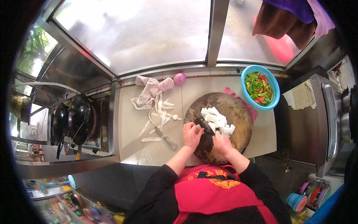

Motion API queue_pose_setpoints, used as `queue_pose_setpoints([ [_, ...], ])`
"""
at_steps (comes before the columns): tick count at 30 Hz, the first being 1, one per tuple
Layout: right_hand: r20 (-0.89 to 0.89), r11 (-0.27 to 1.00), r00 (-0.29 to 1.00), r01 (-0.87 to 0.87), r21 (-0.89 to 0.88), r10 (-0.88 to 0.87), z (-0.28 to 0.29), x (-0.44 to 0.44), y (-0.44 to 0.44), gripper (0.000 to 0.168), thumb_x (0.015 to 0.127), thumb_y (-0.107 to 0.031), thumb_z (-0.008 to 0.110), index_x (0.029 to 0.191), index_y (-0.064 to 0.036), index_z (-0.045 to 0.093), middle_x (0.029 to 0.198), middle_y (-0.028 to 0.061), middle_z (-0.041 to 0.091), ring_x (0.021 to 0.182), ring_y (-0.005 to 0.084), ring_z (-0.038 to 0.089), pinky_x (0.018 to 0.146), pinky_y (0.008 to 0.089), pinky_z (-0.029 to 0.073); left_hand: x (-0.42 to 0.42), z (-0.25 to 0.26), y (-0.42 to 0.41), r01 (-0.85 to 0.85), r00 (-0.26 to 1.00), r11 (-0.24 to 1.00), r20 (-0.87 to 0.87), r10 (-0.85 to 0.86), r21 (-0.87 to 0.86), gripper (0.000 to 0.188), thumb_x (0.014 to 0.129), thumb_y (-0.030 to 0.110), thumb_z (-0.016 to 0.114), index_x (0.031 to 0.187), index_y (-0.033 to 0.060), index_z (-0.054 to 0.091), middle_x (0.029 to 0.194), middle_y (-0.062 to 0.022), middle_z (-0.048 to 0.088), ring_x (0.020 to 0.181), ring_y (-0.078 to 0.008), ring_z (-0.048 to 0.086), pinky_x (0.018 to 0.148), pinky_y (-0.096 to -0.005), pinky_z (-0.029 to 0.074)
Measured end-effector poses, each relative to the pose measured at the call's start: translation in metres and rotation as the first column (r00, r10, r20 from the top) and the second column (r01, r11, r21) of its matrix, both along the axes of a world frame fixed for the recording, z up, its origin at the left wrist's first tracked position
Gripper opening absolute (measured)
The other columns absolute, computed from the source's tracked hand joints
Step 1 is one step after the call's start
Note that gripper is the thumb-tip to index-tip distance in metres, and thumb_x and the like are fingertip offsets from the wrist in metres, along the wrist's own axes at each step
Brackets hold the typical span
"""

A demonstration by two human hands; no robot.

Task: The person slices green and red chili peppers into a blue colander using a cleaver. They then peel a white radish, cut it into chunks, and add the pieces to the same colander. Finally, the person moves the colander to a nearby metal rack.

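My right hand is closed on the handle of a kitchen knife, whose blade points up and left over a round wooden chopping board. White vegetable chunks lie in a pile on the board, beyond the blade. At the board's left side my left hand has its fingertips on a small white piece, just left of the blade. A peeler or small knife lies on the counter to the left, beside long pale peelings. A pink cloth shows from under the board's right side.
A blue plastic basket holds cut green and red peppers at the back right. A purple onion, a rolled pinkish item and a crumpled cloth lie near the window. Black woks hang or stand at far left.
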State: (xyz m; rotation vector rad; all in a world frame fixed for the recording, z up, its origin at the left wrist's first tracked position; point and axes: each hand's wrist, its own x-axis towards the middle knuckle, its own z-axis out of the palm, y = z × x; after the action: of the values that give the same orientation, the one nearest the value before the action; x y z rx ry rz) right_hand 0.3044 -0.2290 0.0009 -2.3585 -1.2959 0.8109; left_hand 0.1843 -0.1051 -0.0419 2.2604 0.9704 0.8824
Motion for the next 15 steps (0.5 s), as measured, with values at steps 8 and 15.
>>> queue_pose_setpoints([
  [8, 0.077, 0.997, 0.994, -0.078, -0.003, 0.078, 0.019, -0.003, -0.005, 0.014, 0.089, -0.013, 0.046, 0.095, 0.0, 0.043, 0.073, 0.0231, 0.064, 0.07, 0.042, 0.064, 0.062, 0.0504, 0.05, -0.006, -0.02, 0.007, -0.022, 0.987, 0.988, 0.157, 0.046, -0.155, 0.023, 0.069, 0.013, 0.078, 0.079, 0.0042, 0.06, 0.092, -0.0094, 0.058, 0.088, -0.0286, 0.056, 0.076, -0.0364, 0.047],
  [15, 0.168, 0.987, 0.973, -0.156, -0.045, 0.161, -0.026, -0.014, 0.002, 0.016, 0.089, -0.012, 0.046, 0.095, 0.003, 0.042, 0.071, 0.0211, 0.063, 0.068, 0.0375, 0.065, 0.058, 0.0457, 0.052, -0.009, -0.02, 0.009, 0.02, 0.988, 0.991, 0.155, 0.001, -0.134, 0.02, 0.07, 0.008, 0.077, 0.074, 0.0029, 0.058, 0.088, -0.011, 0.058, 0.081, -0.0281, 0.057, 0.071, -0.0349, 0.047],
])
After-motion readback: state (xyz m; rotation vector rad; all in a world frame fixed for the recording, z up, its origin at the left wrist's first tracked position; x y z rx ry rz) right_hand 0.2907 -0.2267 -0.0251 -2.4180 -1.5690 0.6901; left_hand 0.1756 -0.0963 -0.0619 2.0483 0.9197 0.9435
